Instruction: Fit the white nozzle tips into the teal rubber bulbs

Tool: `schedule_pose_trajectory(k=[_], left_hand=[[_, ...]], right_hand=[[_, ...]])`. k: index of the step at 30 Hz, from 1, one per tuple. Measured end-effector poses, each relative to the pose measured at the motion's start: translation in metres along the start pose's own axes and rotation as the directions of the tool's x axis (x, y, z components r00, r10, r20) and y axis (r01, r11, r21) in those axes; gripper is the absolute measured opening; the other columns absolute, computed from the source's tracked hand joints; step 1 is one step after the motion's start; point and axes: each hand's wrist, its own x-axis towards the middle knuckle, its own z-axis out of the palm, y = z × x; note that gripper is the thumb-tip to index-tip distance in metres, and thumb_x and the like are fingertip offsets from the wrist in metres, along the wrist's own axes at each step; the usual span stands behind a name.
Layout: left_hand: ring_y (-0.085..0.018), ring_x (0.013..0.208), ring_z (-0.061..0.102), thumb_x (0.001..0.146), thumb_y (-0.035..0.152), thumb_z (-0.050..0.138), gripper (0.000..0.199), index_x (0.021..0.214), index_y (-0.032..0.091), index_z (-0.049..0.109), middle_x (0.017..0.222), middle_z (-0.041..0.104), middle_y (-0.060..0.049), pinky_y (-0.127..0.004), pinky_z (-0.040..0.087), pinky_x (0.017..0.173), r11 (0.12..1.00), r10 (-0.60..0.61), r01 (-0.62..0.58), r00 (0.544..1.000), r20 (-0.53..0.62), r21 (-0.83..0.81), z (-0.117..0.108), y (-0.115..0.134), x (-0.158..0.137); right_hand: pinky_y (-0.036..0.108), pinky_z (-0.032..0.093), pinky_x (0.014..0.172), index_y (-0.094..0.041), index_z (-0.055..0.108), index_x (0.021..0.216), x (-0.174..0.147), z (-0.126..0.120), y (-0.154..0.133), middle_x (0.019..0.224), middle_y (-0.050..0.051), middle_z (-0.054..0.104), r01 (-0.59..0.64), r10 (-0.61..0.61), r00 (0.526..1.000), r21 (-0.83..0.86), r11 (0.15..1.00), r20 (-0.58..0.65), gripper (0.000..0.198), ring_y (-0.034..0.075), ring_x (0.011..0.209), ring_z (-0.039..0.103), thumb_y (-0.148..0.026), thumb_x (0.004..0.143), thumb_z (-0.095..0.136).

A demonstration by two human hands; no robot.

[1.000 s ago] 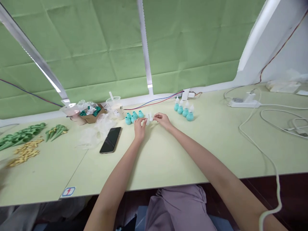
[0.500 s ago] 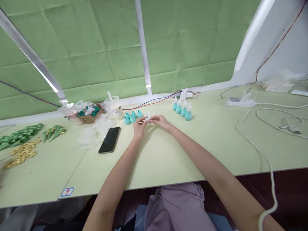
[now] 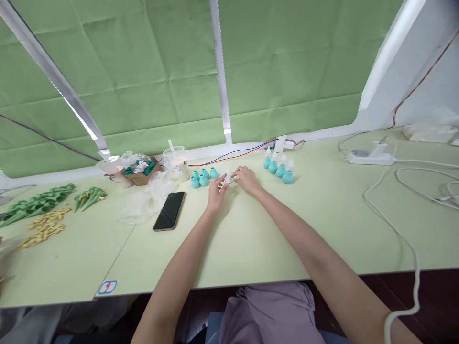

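The right hand [image 3: 246,179] is now drawn slightly apart from the left hand [image 3: 217,192], by which alone a small white piece [image 3: 227,178] seems pinched near the turquoise pots [image 3: 203,180], though the right's grip cannot be told.

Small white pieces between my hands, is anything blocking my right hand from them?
Nothing visible stands between the right hand and the small white pieces; it is close beside them, opposite the left hand. I can't tell whether they touch.

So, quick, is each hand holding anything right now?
Left hand: closed on a small white piece.
Right hand: curled close beside it; grip can't be told.
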Motion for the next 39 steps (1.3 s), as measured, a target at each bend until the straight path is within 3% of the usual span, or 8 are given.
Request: schedule_pose_trajectory(k=[4,10,15,18,21,24,29,39], left_hand=[[-0.011,0.071,0.049,0.069,0.027,0.069,0.045,0.113,0.020,0.062,0.092,0.064,-0.004,-0.025,0.042,0.069,0.997,-0.066,0.065,0.997,-0.037,-0.045,0.000,0.000,0.001],[-0.012,0.067,0.048,0.065,0.031,0.071,0.022,0.083,0.019,0.069,0.087,0.068,-0.003,-0.025,0.041,0.065,0.995,-0.102,0.101,0.993,-0.062,-0.012,-0.002,0.002,0.002],[-0.013,0.070,0.050,0.068,0.031,0.068,0.021,0.086,0.021,0.070,0.089,0.069,-0.002,-0.026,0.042,0.066,0.996,-0.085,0.085,0.996,-0.025,0.015,-0.003,0.004,0.001],[-0.014,0.074,0.055,0.070,0.030,0.066,0.022,0.090,0.021,0.070,0.092,0.069,-0.003,-0.027,0.042,0.070,0.998,-0.068,0.068,0.998,0.009,0.010,-0.004,0.005,0.001],[-0.015,0.078,0.060,0.072,0.029,0.064,0.022,0.091,0.020,0.069,0.089,0.070,-0.003,-0.029,0.043,0.074,0.999,-0.047,0.047,0.996,0.074,-0.006,-0.002,0.007,-0.001],[-0.015,0.078,0.062,0.071,0.028,0.066,0.020,0.089,0.020,0.070,0.087,0.071,-0.003,-0.030,0.044,0.077,1.000,-0.011,0.009,0.991,0.136,0.011,0.002,0.008,-0.003],[-0.015,0.076,0.061,0.066,0.027,0.070,0.021,0.086,0.021,0.071,0.085,0.071,-0.002,-0.029,0.046,0.073,0.998,-0.015,0.004,0.986,0.166,0.061,0.007,0.010,-0.008],[-0.014,0.074,0.061,0.062,0.031,0.073,0.024,0.083,0.019,0.068,0.080,0.069,-0.001,-0.028,0.045,0.073,0.997,0.001,-0.010,0.992,0.126,0.071,0.008,0.013,-0.010]], right_hand=[[0.036,0.029,0.085,-0.027,0.071,0.090,0.007,0.004,0.001,0.102,0.005,0.063,-0.013,0.014,1.000,-0.052,0.999,0.015,0.016,0.023,0.101,0.048,-0.022,0.081,0.060],[0.037,0.025,0.082,-0.026,0.072,0.085,0.006,0.008,0.002,0.100,0.006,0.065,-0.002,0.002,1.000,-0.032,0.999,0.015,0.014,0.022,0.099,0.048,-0.025,0.082,0.059],[0.036,0.026,0.081,-0.022,0.071,0.080,0.004,0.006,-0.003,0.096,0.006,0.066,-0.025,0.025,1.000,0.010,1.000,-0.013,0.012,0.022,0.097,0.049,-0.024,0.080,0.059],[0.035,0.029,0.081,-0.022,0.070,0.078,-0.003,-0.002,-0.006,0.093,0.005,0.067,-0.071,0.088,0.991,0.153,0.986,-0.104,0.010,0.022,0.094,0.050,-0.026,0.079,0.060],[0.031,0.035,0.075,-0.022,0.069,0.077,-0.019,-0.012,-0.007,0.089,0.002,0.068,-0.114,0.191,0.972,0.445,0.888,-0.134,0.010,0.018,0.080,0.052,-0.029,0.075,0.063],[0.028,0.039,0.068,-0.021,0.068,0.077,-0.040,-0.018,-0.005,0.083,0.002,0.068,-0.124,0.245,0.967,0.712,0.692,-0.069,0.013,0.014,0.066,0.050,-0.032,0.070,0.066],[0.028,0.041,0.071,-0.018,0.068,0.073,-0.062,-0.018,-0.005,0.079,0.003,0.068,-0.118,0.283,0.959,0.862,0.493,-0.031,0.020,0.014,0.069,0.054,-0.036,0.064,0.069],[0.029,0.042,0.073,-0.020,0.069,0.073,-0.064,-0.013,-0.005,0.078,0.003,0.068,-0.153,0.226,0.974,0.813,0.562,0.028,0.018,0.015,0.073,0.057,-0.036,0.066,0.068]])
